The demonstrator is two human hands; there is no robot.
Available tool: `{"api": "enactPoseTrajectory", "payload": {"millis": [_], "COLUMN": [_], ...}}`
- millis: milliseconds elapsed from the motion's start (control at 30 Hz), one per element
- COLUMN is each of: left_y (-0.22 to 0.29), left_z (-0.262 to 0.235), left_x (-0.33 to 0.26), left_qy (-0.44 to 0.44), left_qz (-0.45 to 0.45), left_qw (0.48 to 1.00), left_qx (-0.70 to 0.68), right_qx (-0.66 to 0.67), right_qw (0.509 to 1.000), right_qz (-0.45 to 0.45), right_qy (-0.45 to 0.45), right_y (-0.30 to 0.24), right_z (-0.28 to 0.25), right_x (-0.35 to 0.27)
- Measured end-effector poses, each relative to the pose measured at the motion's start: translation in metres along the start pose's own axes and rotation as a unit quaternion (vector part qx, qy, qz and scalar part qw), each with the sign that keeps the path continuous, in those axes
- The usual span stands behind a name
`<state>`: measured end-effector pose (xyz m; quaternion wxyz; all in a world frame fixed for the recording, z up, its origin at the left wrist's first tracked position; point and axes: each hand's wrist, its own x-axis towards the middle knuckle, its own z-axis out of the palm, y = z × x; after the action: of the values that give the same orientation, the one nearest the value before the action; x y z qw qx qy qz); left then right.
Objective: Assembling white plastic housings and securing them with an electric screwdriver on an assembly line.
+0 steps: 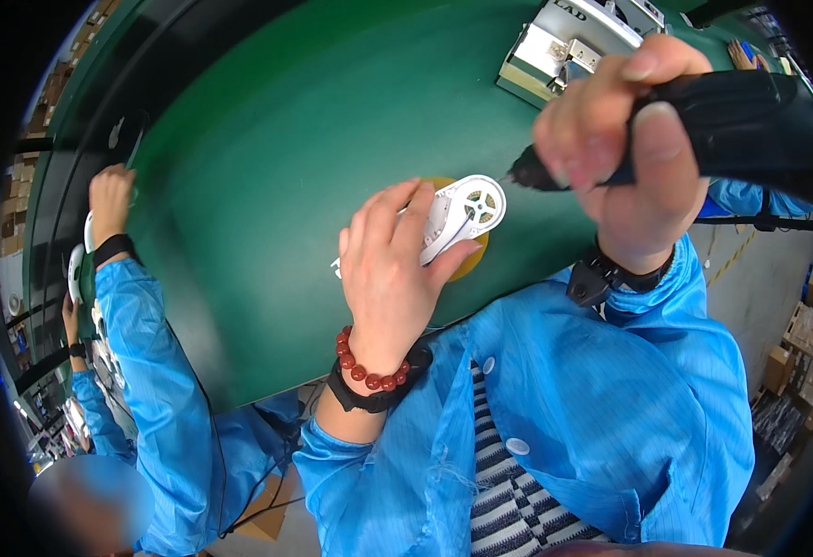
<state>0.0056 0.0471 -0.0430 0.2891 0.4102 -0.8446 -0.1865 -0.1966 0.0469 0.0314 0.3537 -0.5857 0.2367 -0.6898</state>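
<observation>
My left hand (388, 252) presses over a white plastic housing (483, 206) near the middle of the green table, its fingers on top and the thumb along the near side. The housing's rounded end shows a spoked round opening; the other end lies mostly under my palm. Beneath it is a yellow round pad (468, 264), partly covered. My right hand (638, 153) is wrapped round a black electric screwdriver (745, 121), held tilted with its nose pointing left. The thin bit appears close to the housing's rounded end; I cannot tell whether it touches.
On the far right of the green table (295, 158) stands a metal-and-white machine (564, 51). A co-worker's hand (111, 200) and blue sleeve (151, 362) are at the left, near white parts (75, 272). Another person's hand (745, 56) shows at the far right.
</observation>
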Motion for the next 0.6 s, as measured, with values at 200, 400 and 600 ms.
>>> {"api": "enactPoseTrajectory", "payload": {"millis": [200,400,600], "left_y": [-0.004,-0.008,-0.017], "left_z": [-0.002,-0.004,-0.011], "left_x": [-0.005,-0.007,-0.006], "left_qy": [0.011,0.009,0.008], "left_qz": [-0.009,-0.005,-0.006], "left_qw": [1.000,1.000,1.000], "left_qx": [-0.020,-0.021,-0.024], "right_qx": [-0.034,-0.045,-0.046], "right_qw": [0.999,0.998,0.998], "right_qz": [0.033,0.024,0.044], "right_qy": [-0.026,-0.030,-0.023], "right_y": [0.028,0.041,0.050], "right_z": [0.025,0.032,0.041], "right_x": [-0.007,-0.009,-0.005]}}
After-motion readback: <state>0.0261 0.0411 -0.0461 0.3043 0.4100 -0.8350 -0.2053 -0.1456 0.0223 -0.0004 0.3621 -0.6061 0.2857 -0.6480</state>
